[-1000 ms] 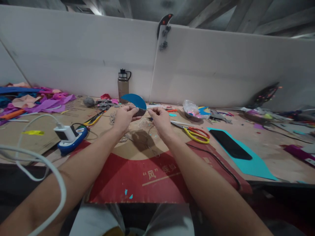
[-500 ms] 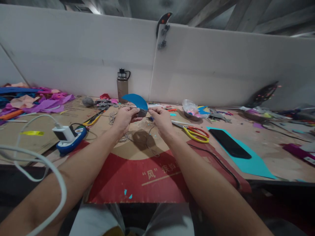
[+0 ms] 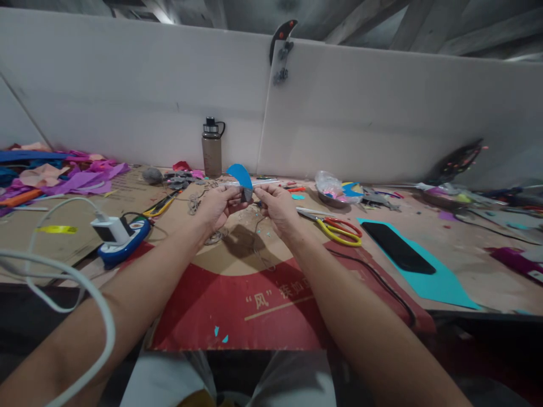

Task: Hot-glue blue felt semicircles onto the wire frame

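Above the middle of the cardboard-covered table (image 3: pixel 458 271), both my hands meet around a small blue rounded piece of foam sheet (image 3: pixel 240 174). My left hand (image 3: pixel 216 207) pinches its lower left edge with closed fingers. My right hand (image 3: pixel 278 207) pinches close against its right side, fingers closed. A thin pale stick or tube (image 3: pixel 258 183) runs just behind the piece at fingertip height; which hand holds it I cannot tell. The blue piece stands nearly edge-on to me.
Yellow-and-red scissors (image 3: pixel 337 229) lie right of my right hand. A black phone (image 3: pixel 396 246) rests on a turquoise sheet (image 3: pixel 441 282). A bottle (image 3: pixel 211 148) stands at the back wall. A charger on a blue power strip (image 3: pixel 121 237) with white cable sits left; purple scraps (image 3: pixel 80 178) far left.
The blue piece has turned from a wide half-disc to a narrow, nearly edge-on shape. My two hands have drawn closer together around it.
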Demonstrator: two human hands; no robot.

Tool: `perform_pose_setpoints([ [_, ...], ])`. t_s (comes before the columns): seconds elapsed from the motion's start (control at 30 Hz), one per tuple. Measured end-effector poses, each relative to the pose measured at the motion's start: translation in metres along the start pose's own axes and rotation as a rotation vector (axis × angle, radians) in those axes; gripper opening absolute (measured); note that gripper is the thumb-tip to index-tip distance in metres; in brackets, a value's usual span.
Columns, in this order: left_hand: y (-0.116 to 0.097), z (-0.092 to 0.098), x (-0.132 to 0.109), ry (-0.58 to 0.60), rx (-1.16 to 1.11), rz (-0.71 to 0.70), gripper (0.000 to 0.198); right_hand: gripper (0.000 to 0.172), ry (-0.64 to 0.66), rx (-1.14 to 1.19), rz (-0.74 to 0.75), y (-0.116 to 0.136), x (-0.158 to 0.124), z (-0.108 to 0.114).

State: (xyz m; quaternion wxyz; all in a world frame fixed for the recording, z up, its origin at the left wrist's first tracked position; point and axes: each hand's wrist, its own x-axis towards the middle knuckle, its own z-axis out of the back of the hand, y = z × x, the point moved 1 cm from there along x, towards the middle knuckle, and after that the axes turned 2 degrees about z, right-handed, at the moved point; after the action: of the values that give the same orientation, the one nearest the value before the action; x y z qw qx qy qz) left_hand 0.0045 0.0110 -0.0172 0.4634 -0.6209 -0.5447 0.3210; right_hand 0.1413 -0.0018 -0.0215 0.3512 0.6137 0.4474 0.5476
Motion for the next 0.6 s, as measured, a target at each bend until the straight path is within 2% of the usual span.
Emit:
perform_pose_setpoints([
  [0.1, 0.001, -0.004, -0.002, 0.011, 0.06, -0.036, 0.006, 0.021, -0.01, -0.022, 0.011, -0.001, 0.0, -0.001],
  [0.33, 0.002, -0.013, -0.011, 0.132, 0.202, -0.152, 0.016, 0.02, -0.034, -0.189, 0.071, 0.003, -0.001, 0.0],
  [0.47, 0.004, -0.017, -0.013, 0.09, 0.284, -0.191, 0.015, 0.019, -0.046, -0.294, 0.159, -0.001, 0.002, 0.0],
  [0.6, 0.008, -0.015, -0.01, 0.011, 0.276, -0.167, 0.007, 0.02, -0.041, -0.427, 0.261, -0.003, 0.001, 0.0],
])
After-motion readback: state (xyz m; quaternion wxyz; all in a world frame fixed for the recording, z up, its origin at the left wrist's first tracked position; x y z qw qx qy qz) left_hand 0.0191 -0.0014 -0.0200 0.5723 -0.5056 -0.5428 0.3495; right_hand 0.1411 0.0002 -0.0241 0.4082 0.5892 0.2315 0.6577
